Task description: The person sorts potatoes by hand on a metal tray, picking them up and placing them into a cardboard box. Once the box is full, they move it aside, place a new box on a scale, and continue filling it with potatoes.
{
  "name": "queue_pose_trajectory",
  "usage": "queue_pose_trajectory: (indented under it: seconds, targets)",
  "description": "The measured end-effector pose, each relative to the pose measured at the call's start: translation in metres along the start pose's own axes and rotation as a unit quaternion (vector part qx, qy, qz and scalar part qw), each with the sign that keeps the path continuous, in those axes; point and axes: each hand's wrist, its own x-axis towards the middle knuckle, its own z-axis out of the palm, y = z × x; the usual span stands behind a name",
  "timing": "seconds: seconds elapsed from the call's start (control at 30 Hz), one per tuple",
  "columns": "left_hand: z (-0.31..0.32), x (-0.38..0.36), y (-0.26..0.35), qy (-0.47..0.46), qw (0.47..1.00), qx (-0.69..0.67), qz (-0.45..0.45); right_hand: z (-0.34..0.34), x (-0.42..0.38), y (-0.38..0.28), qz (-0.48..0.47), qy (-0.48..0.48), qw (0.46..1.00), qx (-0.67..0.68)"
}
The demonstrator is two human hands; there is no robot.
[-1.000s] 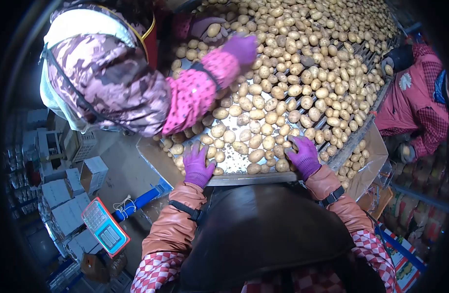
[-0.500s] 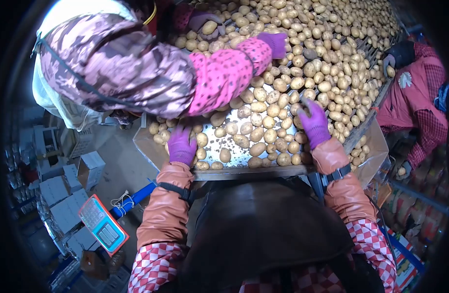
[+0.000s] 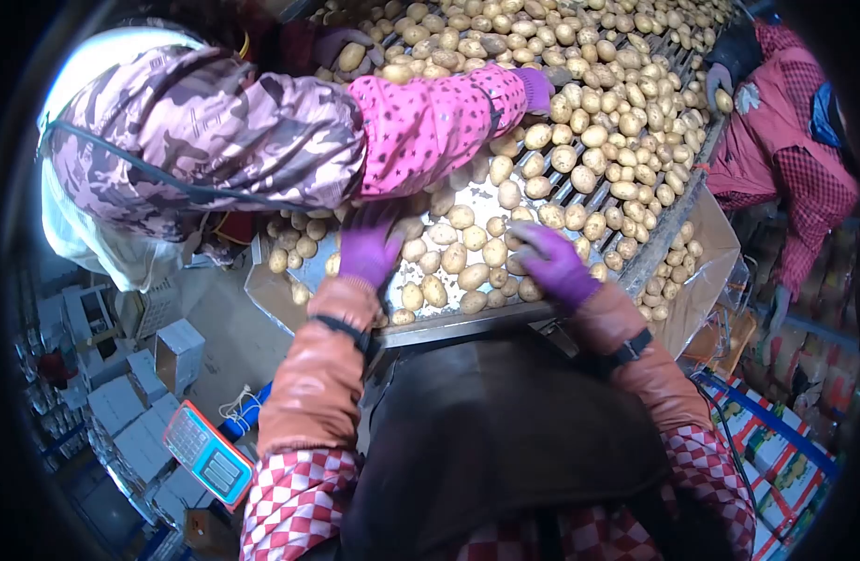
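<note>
Many yellow-brown potatoes (image 3: 472,276) lie on a metal tray (image 3: 448,327) and on the slatted conveyor (image 3: 575,192) beyond it. My left hand (image 3: 371,251), in a purple glove, is at the tray's left side, beside some potatoes; its fingers are blurred and partly under a co-worker's pink sleeve. My right hand (image 3: 553,262), gloved in purple too, reaches in from the right over the potatoes. Its fingers are apart and touch potatoes near the middle of the tray, with none gripped.
A co-worker's arm (image 3: 430,126) stretches across the far left of the tray. Another person (image 3: 776,122) stands at the right. Cardboard chutes with potatoes (image 3: 678,271) flank the tray. A scale (image 3: 208,453) and boxes (image 3: 177,355) are at lower left.
My right hand has moved left and inward over the tray. My left hand has shifted right and slightly up. The view has shifted, and the potatoes between my hands sit closer together.
</note>
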Motion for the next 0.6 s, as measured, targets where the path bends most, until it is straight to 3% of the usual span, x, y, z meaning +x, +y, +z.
queue_pose_trajectory:
  seconds: [0.1,0.2,0.3,0.47,0.57,0.6]
  targets:
    - [-0.031,-0.054,-0.001,-0.004,0.997,0.046,-0.058,-0.054,-0.025,0.006,0.027,0.106,0.986,-0.123]
    - [-0.035,-0.089,-0.01,-0.02,0.993,0.064,-0.099,-0.055,-0.051,0.028,0.022,0.051,0.943,-0.33]
    - [-0.023,-0.096,-0.01,-0.023,0.99,-0.01,-0.135,0.001,-0.049,0.028,0.019,-0.017,0.909,-0.415]
    - [-0.029,-0.086,0.005,0.029,0.981,0.002,-0.194,0.016,-0.009,0.025,0.02,-0.1,0.92,-0.378]
    - [-0.028,-0.053,0.021,0.095,0.978,-0.069,-0.171,0.019,-0.019,0.017,-0.01,-0.133,0.934,-0.333]
    - [-0.025,-0.036,0.033,0.113,0.986,-0.066,-0.106,0.018,-0.022,0.019,-0.033,-0.106,0.941,-0.319]
